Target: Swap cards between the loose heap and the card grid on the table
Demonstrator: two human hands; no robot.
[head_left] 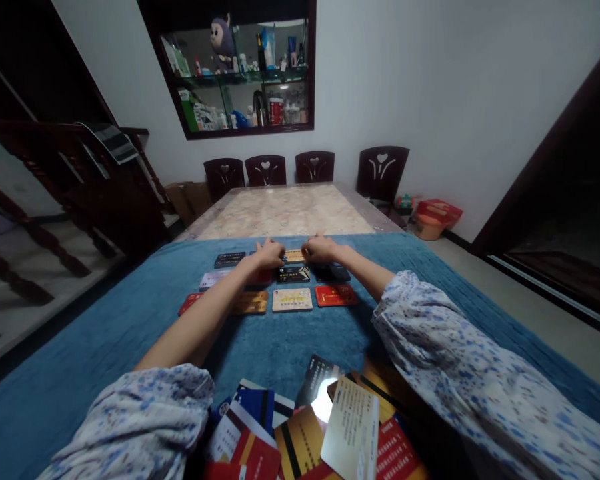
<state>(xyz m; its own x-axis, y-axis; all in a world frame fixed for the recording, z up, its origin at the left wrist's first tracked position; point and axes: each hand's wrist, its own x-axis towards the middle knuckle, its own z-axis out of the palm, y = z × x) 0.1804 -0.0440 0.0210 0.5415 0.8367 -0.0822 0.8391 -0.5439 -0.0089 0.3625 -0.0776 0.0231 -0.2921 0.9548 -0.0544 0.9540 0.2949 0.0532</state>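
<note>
Both hands are at the far row of laid-out cards. My left hand (271, 254) has its fingers closed at the left end of a gold card (295, 256). At that card's right end is my right hand (320, 249), its fingers curled in and closed. A black card (230, 259) lies farther left in the same row. Nearer me lie a black VIP card (293, 275), a pale card (214, 279) and a dark card partly under my right hand. The front row has a cream card (293, 300), a red card (336, 295) and an orange card (253, 303).
A loose pile of overlapping cards, with a pale card (351, 427) on top, lies close to me. Blue cloth (145, 307) covers the near table; the far tabletop (290, 207) is patterned. Dark chairs (383, 170) stand beyond. A railing (25, 193) runs at left.
</note>
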